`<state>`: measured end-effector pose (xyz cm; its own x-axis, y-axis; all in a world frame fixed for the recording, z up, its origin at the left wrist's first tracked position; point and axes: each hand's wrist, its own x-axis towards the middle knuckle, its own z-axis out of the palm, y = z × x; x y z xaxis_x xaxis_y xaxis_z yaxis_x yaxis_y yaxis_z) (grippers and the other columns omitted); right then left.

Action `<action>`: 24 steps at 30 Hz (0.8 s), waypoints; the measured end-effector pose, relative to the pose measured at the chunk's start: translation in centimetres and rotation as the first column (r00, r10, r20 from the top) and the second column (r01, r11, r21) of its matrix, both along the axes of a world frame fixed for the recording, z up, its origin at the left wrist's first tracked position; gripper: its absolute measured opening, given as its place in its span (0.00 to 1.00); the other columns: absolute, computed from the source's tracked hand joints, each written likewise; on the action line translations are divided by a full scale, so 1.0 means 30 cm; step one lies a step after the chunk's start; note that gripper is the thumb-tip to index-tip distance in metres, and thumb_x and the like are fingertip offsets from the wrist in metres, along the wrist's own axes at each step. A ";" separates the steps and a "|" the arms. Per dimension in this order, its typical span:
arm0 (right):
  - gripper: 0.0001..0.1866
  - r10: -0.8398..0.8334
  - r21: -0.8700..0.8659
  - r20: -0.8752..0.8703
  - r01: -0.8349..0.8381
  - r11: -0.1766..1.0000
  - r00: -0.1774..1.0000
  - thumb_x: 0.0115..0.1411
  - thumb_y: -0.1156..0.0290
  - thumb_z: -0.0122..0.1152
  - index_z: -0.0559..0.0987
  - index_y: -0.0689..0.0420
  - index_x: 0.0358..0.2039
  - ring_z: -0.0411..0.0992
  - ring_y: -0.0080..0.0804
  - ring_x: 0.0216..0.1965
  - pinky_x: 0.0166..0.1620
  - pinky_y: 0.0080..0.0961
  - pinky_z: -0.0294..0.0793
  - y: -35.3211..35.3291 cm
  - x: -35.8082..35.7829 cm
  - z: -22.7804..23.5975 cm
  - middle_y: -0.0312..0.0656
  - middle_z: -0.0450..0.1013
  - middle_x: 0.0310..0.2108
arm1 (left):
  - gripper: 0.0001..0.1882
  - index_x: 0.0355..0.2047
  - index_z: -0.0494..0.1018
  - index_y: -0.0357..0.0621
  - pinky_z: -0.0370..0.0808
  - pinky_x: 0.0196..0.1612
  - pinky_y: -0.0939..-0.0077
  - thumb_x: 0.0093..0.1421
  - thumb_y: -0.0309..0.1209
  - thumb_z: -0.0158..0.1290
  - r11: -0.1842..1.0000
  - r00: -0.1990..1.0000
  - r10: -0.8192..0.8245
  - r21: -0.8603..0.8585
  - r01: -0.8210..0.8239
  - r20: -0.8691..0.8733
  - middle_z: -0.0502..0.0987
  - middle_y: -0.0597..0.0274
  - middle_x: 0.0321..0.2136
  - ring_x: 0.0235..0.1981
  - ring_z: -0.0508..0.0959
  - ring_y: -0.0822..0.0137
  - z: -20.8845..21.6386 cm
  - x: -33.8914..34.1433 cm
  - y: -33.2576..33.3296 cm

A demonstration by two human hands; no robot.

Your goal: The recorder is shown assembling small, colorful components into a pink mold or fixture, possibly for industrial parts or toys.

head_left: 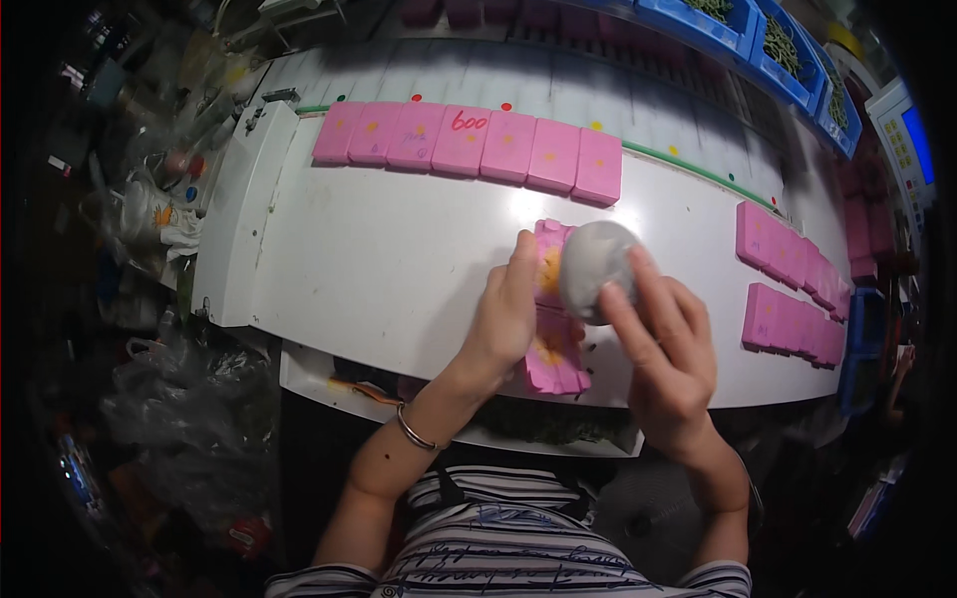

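My left hand (pixel 506 317) presses down on a stack of pink rectangular blocks (pixel 554 349) lying near the front edge of the white table (pixel 379 259). Orange marks show on the blocks between my fingers. My right hand (pixel 662 351) holds a round grey-white object (pixel 596 267), blurred with motion, over the far end of that stack. A thin metal bracelet sits on my left wrist.
A row of several pink blocks (pixel 469 145) lines the far side of the table. Two more rows of pink blocks (pixel 793 289) lie at the right. Blue bins (pixel 743 30) stand at the back right. Plastic bags and clutter (pixel 159 389) fill the left side.
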<state>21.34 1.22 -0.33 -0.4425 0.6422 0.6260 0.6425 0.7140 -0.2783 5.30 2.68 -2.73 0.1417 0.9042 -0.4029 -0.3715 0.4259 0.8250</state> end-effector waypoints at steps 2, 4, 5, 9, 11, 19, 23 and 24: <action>0.27 0.002 -0.083 0.093 0.006 0.997 0.996 0.42 0.80 0.58 0.76 0.53 0.48 0.67 0.39 0.38 0.42 0.29 0.69 -0.016 -0.009 0.005 0.45 0.67 0.54 | 0.31 0.37 0.72 0.32 0.74 0.35 0.78 0.68 0.47 0.26 0.995 0.997 0.062 0.078 -0.059 -0.036 0.76 0.55 0.30 0.30 0.77 0.71 0.003 0.020 -0.012; 0.31 0.043 -0.231 0.176 -0.001 0.973 0.983 0.40 0.85 0.58 0.76 0.54 0.49 0.67 0.39 0.39 0.43 0.29 0.69 -0.019 -0.009 0.025 0.45 0.67 0.54 | 0.31 0.37 0.72 0.32 0.74 0.35 0.78 0.68 0.47 0.26 0.997 0.999 0.050 0.065 -0.049 -0.009 0.76 0.56 0.29 0.29 0.76 0.71 -0.011 0.018 -0.027; 0.31 0.038 -0.237 0.176 0.005 0.972 0.984 0.40 0.85 0.58 0.76 0.54 0.49 0.67 0.39 0.39 0.43 0.29 0.69 -0.020 -0.005 0.044 0.45 0.67 0.54 | 0.31 0.37 0.72 0.31 0.74 0.34 0.78 0.69 0.47 0.26 0.997 0.999 0.042 0.061 -0.043 0.016 0.76 0.56 0.29 0.28 0.76 0.71 -0.022 0.013 -0.032; 0.37 0.047 -0.464 -0.138 -0.106 0.879 0.989 0.35 0.87 0.56 0.72 0.57 0.52 0.68 0.42 0.39 0.44 0.30 0.69 -0.028 0.013 0.082 0.49 0.66 0.54 | 0.30 0.31 0.72 0.30 0.72 0.26 0.80 0.69 0.44 0.27 0.898 0.971 0.218 0.410 -0.159 -0.100 0.76 0.56 0.23 0.21 0.74 0.72 -0.038 0.007 -0.039; 0.40 0.082 -0.461 -0.061 -0.101 0.882 0.995 0.33 0.88 0.56 0.70 0.57 0.54 0.68 0.43 0.39 0.44 0.30 0.69 -0.045 0.037 0.095 0.50 0.65 0.55 | 0.29 0.34 0.73 0.29 0.73 0.35 0.79 0.69 0.41 0.26 0.874 0.962 0.228 0.467 -0.134 -0.150 0.77 0.54 0.28 0.28 0.76 0.71 -0.029 0.008 -0.026; 0.47 0.126 -0.650 0.086 -0.040 0.759 0.988 0.35 0.86 0.55 0.59 0.49 0.61 0.65 0.47 0.37 0.45 0.35 0.67 -0.016 0.134 0.083 0.50 0.58 0.59 | 0.20 0.39 0.72 0.31 0.72 0.33 0.77 0.67 0.37 0.37 0.889 0.920 0.254 0.446 -0.100 -0.300 0.77 0.57 0.28 0.28 0.75 0.71 -0.055 0.017 0.015; 0.39 -0.066 -0.497 0.268 0.196 0.845 0.961 0.39 0.85 0.53 0.63 0.53 0.57 0.66 0.47 0.40 0.43 0.39 0.68 0.005 0.162 -0.006 0.48 0.57 0.58 | 0.36 0.43 0.69 0.33 0.72 0.18 0.79 0.65 0.56 0.26 0.968 0.942 0.133 0.245 -0.056 -0.308 0.73 0.59 0.18 0.15 0.72 0.70 -0.047 -0.039 -0.006; 0.41 -0.083 -0.502 0.234 0.193 0.843 0.969 0.39 0.83 0.56 0.62 0.53 0.58 0.64 0.50 0.47 0.50 0.37 0.66 -0.001 0.157 -0.032 0.47 0.57 0.59 | 0.38 0.45 0.68 0.33 0.72 0.18 0.79 0.64 0.58 0.24 0.958 0.960 0.128 0.283 -0.054 -0.251 0.72 0.59 0.16 0.14 0.72 0.69 -0.057 -0.014 -0.018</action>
